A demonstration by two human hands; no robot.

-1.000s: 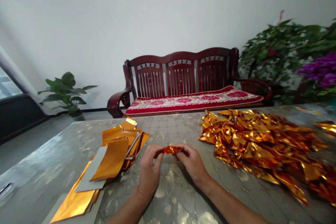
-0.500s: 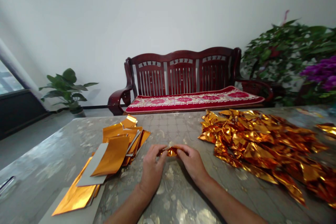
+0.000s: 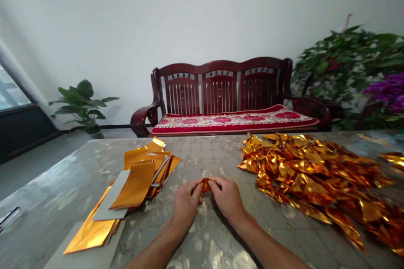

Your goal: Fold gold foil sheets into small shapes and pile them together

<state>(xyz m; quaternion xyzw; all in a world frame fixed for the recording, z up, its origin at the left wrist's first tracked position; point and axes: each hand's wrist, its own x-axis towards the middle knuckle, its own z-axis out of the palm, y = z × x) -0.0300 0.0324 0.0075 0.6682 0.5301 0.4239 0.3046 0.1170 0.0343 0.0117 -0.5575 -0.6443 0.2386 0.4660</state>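
Observation:
A small piece of gold foil paper point(image 3: 206, 185) is pinched between my two hands, just above the middle of the table. My left hand point(image 3: 187, 199) closes on its left end with thumb and fingers. On its right end, my right hand point(image 3: 227, 197) grips in the same way, and the fingers of both hands cover much of the piece. Flat gold foil sheets point(image 3: 135, 187), some showing a grey side, lie in a loose stack to the left. A large heap of folded gold foil pieces point(image 3: 311, 176) spreads over the table on the right.
The table point(image 3: 202, 239) has a grey patterned cover. Beyond its far edge stands a dark red wooden bench point(image 3: 217, 90) with a red floral cushion point(image 3: 236, 119). Potted plants point(image 3: 85, 103) flank it. A thin object point(image 3: 9, 218) lies at the left table edge.
Both hands have drawn slightly closer together and turned inward. The foil between them looks narrower and more bunched. The stack and the heap look the same.

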